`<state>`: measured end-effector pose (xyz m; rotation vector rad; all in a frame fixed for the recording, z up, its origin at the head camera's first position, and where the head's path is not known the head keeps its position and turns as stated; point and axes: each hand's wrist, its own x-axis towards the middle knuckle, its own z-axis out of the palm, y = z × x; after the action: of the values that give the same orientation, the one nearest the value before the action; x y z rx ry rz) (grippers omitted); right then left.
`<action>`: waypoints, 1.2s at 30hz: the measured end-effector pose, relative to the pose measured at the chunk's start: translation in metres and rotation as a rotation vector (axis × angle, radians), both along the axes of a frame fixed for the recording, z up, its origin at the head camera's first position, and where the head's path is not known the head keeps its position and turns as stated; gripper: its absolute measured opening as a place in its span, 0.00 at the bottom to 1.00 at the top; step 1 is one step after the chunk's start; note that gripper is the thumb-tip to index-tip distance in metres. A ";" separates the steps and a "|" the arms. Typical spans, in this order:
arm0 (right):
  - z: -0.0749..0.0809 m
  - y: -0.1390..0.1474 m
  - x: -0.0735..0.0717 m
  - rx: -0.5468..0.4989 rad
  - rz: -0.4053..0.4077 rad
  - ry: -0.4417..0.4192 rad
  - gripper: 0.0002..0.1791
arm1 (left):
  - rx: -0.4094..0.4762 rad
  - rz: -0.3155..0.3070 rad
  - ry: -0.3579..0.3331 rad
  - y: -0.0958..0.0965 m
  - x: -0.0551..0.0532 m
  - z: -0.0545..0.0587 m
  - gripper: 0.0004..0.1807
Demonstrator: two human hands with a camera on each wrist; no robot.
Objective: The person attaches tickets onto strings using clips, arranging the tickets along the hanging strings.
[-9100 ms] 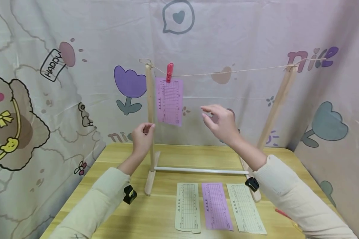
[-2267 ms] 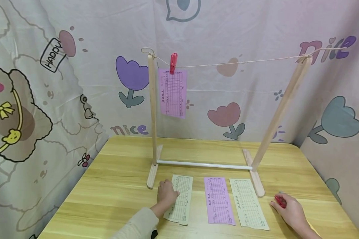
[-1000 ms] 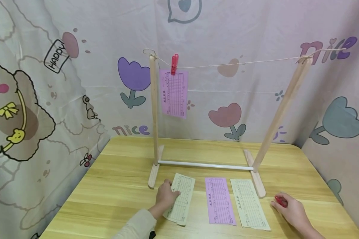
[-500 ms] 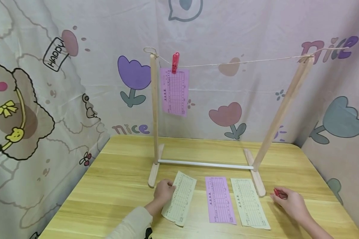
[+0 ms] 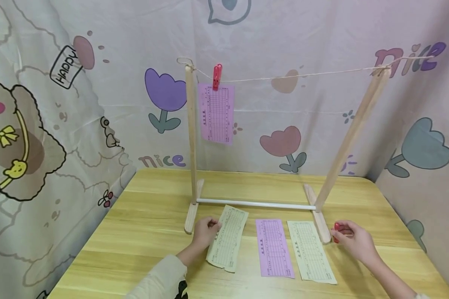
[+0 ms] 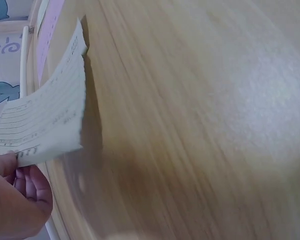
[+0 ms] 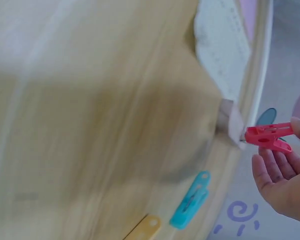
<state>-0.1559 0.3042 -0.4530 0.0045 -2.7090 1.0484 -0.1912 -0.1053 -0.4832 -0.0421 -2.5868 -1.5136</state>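
Note:
My left hand (image 5: 205, 235) pinches the left edge of a pale green printed slip (image 5: 229, 241). The left wrist view shows this slip (image 6: 50, 115) bent and lifted off the wood, casting a shadow. In my right hand (image 5: 355, 241) is a red clothespin (image 7: 267, 136), pinched by its handle end between thumb and fingers near the rack's right foot. A purple slip (image 5: 275, 249) and a second pale green slip (image 5: 311, 251) lie flat between the hands. Another purple slip (image 5: 216, 114) hangs on the string (image 5: 284, 77) from a red clothespin (image 5: 217, 77).
The wooden rack's left post (image 5: 191, 137) and slanting right post (image 5: 353, 137) stand on the table (image 5: 134, 249), joined low down by a white rod (image 5: 254, 204). On the table in the right wrist view lie a blue clothespin (image 7: 190, 201) and a yellow clothespin (image 7: 144, 229).
Earlier both hands were raised near the string; they came down to the slips and clothespins. The left green slip has since turned and come up off the table. The right hand has raised the red clothespin.

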 end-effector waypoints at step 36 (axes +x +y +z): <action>0.054 -0.073 -0.042 -0.285 0.121 0.180 0.20 | 0.289 0.062 0.028 0.026 -0.029 0.040 0.09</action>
<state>-0.1983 0.2307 -0.3988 0.2055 -2.4047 1.3888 -0.2200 -0.0790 -0.4435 0.0476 -2.2991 -1.8308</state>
